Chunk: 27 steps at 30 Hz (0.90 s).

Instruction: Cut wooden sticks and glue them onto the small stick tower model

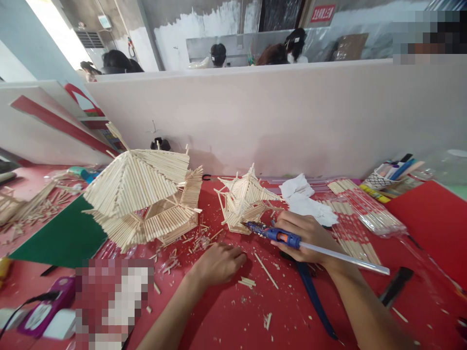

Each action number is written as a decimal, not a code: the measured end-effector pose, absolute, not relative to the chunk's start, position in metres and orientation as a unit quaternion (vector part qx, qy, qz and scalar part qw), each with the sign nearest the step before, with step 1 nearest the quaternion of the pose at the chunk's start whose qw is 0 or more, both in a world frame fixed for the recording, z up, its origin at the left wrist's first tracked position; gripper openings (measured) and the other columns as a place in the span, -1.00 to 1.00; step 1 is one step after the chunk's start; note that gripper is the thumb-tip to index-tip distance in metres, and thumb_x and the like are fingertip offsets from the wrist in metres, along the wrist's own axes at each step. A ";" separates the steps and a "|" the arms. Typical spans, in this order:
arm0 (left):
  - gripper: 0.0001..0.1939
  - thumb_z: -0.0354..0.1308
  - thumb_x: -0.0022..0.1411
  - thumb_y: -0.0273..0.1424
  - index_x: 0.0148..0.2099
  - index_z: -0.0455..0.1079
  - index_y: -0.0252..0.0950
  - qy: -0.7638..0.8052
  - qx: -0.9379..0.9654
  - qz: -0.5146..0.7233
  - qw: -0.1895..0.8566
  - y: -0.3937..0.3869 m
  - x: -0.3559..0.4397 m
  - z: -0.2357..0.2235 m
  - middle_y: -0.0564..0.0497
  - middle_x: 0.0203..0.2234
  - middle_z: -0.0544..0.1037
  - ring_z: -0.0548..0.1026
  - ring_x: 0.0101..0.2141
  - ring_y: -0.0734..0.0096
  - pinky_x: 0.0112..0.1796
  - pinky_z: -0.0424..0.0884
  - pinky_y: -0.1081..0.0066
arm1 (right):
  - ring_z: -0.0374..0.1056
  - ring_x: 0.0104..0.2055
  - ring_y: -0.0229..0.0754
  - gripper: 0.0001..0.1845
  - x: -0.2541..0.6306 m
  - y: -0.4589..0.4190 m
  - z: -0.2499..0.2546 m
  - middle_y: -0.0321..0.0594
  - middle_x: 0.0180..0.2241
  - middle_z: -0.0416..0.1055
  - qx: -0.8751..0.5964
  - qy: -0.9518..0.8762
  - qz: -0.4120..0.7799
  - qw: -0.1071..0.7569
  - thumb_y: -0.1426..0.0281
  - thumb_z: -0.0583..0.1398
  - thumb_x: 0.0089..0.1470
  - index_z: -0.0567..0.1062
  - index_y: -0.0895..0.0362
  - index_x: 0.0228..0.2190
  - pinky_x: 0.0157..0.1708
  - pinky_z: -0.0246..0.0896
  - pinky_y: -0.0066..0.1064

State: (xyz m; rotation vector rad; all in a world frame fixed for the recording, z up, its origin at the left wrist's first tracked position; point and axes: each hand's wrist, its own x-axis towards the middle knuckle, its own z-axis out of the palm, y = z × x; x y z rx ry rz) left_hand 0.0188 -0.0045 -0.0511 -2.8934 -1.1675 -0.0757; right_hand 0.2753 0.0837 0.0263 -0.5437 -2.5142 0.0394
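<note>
Glue gun: low over the red table, clear glue stick jutting from its rear towards the lower right. Probably light, its body stiff plastic; nozzle likely hot, so best held by the handle. Right hand: fingers wrapped around it, wrist angled inward from the right, nozzle aimed left. Left hand: palm down on the table, fingers loosely curled; nothing seen in it, underside hidden, so cannot tell if anything is gripped. Just beyond, small stick model, nozzle at its lower near edge; contact unclear. Judged very light, rigid but brittle at the joints; take hold low at the base, not by the roof points. Farther left, larger stick model. Behind both, pale partition.
</note>
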 end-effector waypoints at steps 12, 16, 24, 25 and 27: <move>-0.92 0.04 0.35 -0.50 -0.20 0.36 -0.31 -0.377 -0.926 -0.003 -0.002 -0.004 0.019 -0.044 -0.03 -0.41 0.50 0.48 -0.48 0.37 -0.44 0.34 0.38 | 0.24 -0.41 -0.22 -0.69 0.274 0.084 0.011 -0.23 -0.43 0.33 -0.218 -0.939 0.005 0.267 0.20 0.11 0.27 0.40 0.12 -0.43 -0.47 0.06 -0.39; -0.89 0.02 0.34 -0.53 -0.22 0.36 -0.32 -0.377 -0.926 -0.010 0.001 -0.004 0.019 -0.045 -0.04 -0.42 0.50 0.48 -0.47 0.39 -0.42 0.34 0.39 | 0.23 -0.41 -0.22 -0.68 0.272 0.084 0.011 -0.23 -0.43 0.33 -0.232 -0.937 -0.010 0.262 0.18 0.11 0.26 0.41 0.11 -0.45 -0.49 0.02 -0.38; -0.92 0.05 0.33 -0.53 -0.23 0.35 -0.32 -0.375 -0.927 -0.014 -0.010 -0.003 0.018 -0.046 -0.03 -0.40 0.51 0.47 -0.48 0.39 -0.43 0.33 0.38 | 0.20 -0.43 -0.23 -0.68 0.272 0.083 0.017 -0.23 -0.43 0.33 -0.222 -0.942 -0.016 0.250 0.18 0.13 0.25 0.40 0.11 -0.46 -0.52 0.01 -0.39; -0.93 0.06 0.33 -0.52 -0.23 0.34 -0.32 -0.376 -0.926 -0.014 -0.010 -0.003 0.018 -0.046 -0.02 -0.40 0.52 0.48 -0.48 0.38 -0.44 0.32 0.39 | 0.20 -0.43 -0.24 -0.68 0.272 0.083 0.017 -0.23 -0.43 0.33 -0.221 -0.943 -0.016 0.249 0.19 0.13 0.25 0.40 0.11 -0.46 -0.52 0.01 -0.39; -0.95 0.07 0.32 -0.53 -0.23 0.34 -0.32 -0.378 -0.926 -0.012 -0.009 -0.003 0.018 -0.046 -0.02 -0.40 0.52 0.48 -0.48 0.37 -0.44 0.31 0.39 | 0.20 -0.43 -0.23 -0.68 0.271 0.083 0.017 -0.23 -0.43 0.32 -0.225 -0.940 -0.018 0.254 0.18 0.13 0.25 0.40 0.11 -0.46 -0.52 0.00 -0.39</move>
